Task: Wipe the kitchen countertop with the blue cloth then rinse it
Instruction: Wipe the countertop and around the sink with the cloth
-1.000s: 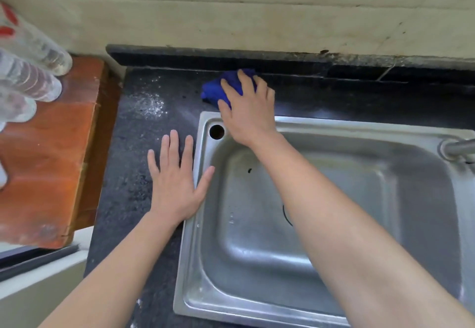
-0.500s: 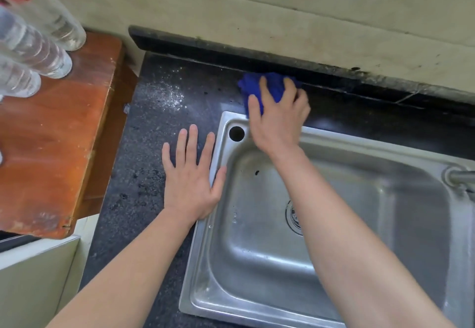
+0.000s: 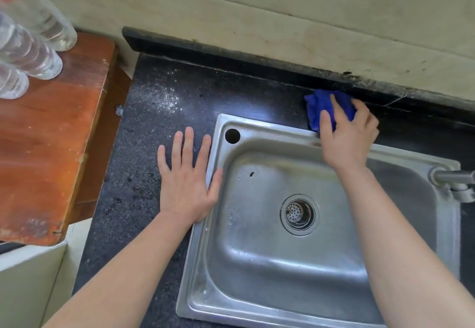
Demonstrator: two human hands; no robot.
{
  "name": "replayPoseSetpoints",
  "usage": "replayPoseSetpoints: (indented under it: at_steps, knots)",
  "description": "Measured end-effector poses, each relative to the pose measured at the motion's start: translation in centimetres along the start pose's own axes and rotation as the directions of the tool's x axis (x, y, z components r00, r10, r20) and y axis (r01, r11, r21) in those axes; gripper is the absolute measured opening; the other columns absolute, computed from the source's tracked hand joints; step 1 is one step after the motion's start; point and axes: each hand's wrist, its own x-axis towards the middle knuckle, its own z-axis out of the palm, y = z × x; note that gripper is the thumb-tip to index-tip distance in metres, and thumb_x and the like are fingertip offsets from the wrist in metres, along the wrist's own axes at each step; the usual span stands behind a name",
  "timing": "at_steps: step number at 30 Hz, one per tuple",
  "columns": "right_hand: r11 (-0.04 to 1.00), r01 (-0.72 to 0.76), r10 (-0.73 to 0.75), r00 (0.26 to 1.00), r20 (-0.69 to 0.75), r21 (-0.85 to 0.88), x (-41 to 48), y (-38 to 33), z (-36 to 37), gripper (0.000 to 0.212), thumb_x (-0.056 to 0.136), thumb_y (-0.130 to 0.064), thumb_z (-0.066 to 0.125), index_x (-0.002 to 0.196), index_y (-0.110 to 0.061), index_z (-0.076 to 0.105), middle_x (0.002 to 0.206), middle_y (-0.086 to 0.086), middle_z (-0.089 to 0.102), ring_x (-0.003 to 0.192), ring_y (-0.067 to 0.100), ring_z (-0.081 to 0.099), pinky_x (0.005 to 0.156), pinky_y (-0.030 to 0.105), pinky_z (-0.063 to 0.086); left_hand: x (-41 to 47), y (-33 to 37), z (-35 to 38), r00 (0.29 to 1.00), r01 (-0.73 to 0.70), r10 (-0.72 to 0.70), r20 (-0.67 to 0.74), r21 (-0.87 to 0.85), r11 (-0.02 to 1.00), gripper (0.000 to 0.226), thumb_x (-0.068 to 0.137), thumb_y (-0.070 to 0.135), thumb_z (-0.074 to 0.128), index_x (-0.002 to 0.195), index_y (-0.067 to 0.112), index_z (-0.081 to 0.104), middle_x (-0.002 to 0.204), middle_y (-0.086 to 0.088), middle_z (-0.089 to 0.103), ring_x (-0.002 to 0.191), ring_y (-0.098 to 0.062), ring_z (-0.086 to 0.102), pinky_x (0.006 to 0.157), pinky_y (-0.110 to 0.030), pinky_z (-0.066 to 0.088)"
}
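1. Grips bunched blue cloth with right hand, fingers curled over it, on tabletop strip between sink rim and back ledge.
2. Rests left hand flat on tabletop, fingers straight and spread, holding nothing, thumb on sink's left rim.

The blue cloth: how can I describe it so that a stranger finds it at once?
Find the steel sink; behind its back rim a strip of black countertop runs along the wall. The blue cloth lies bunched on that strip, toward the right, under the right hand. Nothing else there is blue.
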Motion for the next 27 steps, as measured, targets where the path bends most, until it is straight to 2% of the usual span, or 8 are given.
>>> replayPoseSetpoints:
  at_steps: [2, 3, 6, 9, 13, 20, 24, 27]
  knots:
    - [0.982, -0.184, 0.184, 0.983, -0.005, 0.030, -0.1, -3.8, 0.9, 0.052, 0.097, -0.053, 0.038, 0.144, -0.036, 0.050, 0.151, 0.012, 0.038, 0.126, 0.044, 0.038, 0.106, 0.046, 0.027, 0.1, 0.0, 0.0, 1.000, -0.001, 0.001, 0.004, 0.004, 1.000, 0.071, 0.097, 0.054, 0.031, 0.158, 0.019, 0.018, 0.165, -0.016, 0.007, 0.152, -0.034, 0.006, 0.118, -0.062, 0.007]
    - [0.981, -0.192, 0.192, 0.981, 0.012, 0.041, -0.4, -6.4, 1.3, 0.051, 0.096, -0.051, 0.041, 0.144, -0.035, 0.050, 0.150, 0.013, 0.039, 0.124, 0.044, 0.039, 0.105, 0.045, 0.027, 0.0, -0.1, 0.1, 1.000, 0.001, -0.001, 0.005, 0.008, 1.000, 0.072, 0.097, 0.054, 0.031, 0.158, 0.019, 0.018, 0.165, -0.016, 0.007, 0.152, -0.033, 0.006, 0.118, -0.062, 0.007]
    - [0.994, 0.056, -0.060, 0.997, 0.044, 0.089, -1.6, -13.5, 2.1, 0.049, 0.093, -0.049, 0.049, 0.139, -0.034, 0.055, 0.143, 0.013, 0.046, 0.115, 0.043, 0.043, 0.095, 0.044, 0.031, 0.0, -0.1, 0.2, 1.000, 0.003, -0.003, 0.004, 0.010, 1.000, 0.071, 0.097, 0.054, 0.030, 0.158, 0.020, 0.018, 0.165, -0.016, 0.007, 0.152, -0.033, 0.006, 0.118, -0.061, 0.007]
    - [0.963, 0.257, -0.267, 0.951, 0.157, 0.082, -2.3, -17.5, 2.0, 0.050, 0.097, -0.051, 0.042, 0.144, -0.038, 0.048, 0.151, 0.008, 0.037, 0.122, 0.039, 0.037, 0.100, 0.043, 0.028, 0.0, 0.0, 0.2, 1.000, 0.010, -0.010, 0.005, 0.017, 1.000, 0.071, 0.097, 0.055, 0.028, 0.158, 0.020, 0.018, 0.165, -0.016, 0.008, 0.152, -0.032, 0.006, 0.118, -0.061, 0.008]
    - [0.923, 0.377, -0.384, 0.900, 0.206, 0.072, -1.1, -14.0, 0.9, 0.048, 0.100, -0.050, 0.038, 0.147, -0.040, 0.043, 0.156, 0.005, 0.032, 0.128, 0.036, 0.036, 0.102, 0.043, 0.029, 0.0, 0.0, 0.2, 1.000, 0.016, -0.016, 0.022, 0.020, 1.000, 0.072, 0.096, 0.056, 0.027, 0.158, 0.021, 0.017, 0.165, -0.015, 0.007, 0.153, -0.031, 0.004, 0.119, -0.061, 0.008]
    - [0.991, 0.127, -0.128, 0.991, 0.042, 0.030, 0.4, 1.9, -1.0, 0.050, 0.097, -0.054, 0.040, 0.142, -0.035, 0.053, 0.148, 0.012, 0.043, 0.120, 0.045, 0.043, 0.097, 0.048, 0.035, 0.0, 0.1, 0.0, 0.999, 0.028, -0.029, 0.017, 0.037, 0.999, 0.071, 0.097, 0.057, 0.023, 0.158, 0.021, 0.018, 0.165, -0.013, 0.008, 0.153, -0.030, 0.003, 0.119, -0.060, 0.008]
    - [0.995, -0.080, 0.080, 0.997, 0.009, 0.063, -0.3, -1.8, 0.7, 0.050, 0.096, -0.051, 0.041, 0.142, -0.037, 0.051, 0.149, 0.011, 0.040, 0.118, 0.044, 0.042, 0.099, 0.046, 0.030, 0.0, 0.2, 0.0, 0.999, 0.037, -0.038, 0.031, 0.037, 0.999, 0.070, 0.098, 0.057, 0.023, 0.158, 0.022, 0.015, 0.166, -0.011, 0.005, 0.153, -0.027, -0.001, 0.120, -0.058, 0.006]
    - [0.993, 0.074, -0.079, 0.996, 0.047, 0.091, -1.2, -7.1, 1.4, 0.049, 0.096, -0.049, 0.044, 0.142, -0.036, 0.050, 0.147, 0.011, 0.041, 0.116, 0.042, 0.042, 0.096, 0.045, 0.028, -0.1, 0.1, 0.0, 0.999, 0.039, -0.040, 0.035, 0.025, 0.999, 0.070, 0.099, 0.057, 0.023, 0.158, 0.022, 0.014, 0.166, -0.011, 0.004, 0.153, -0.026, -0.002, 0.120, -0.058, 0.005]
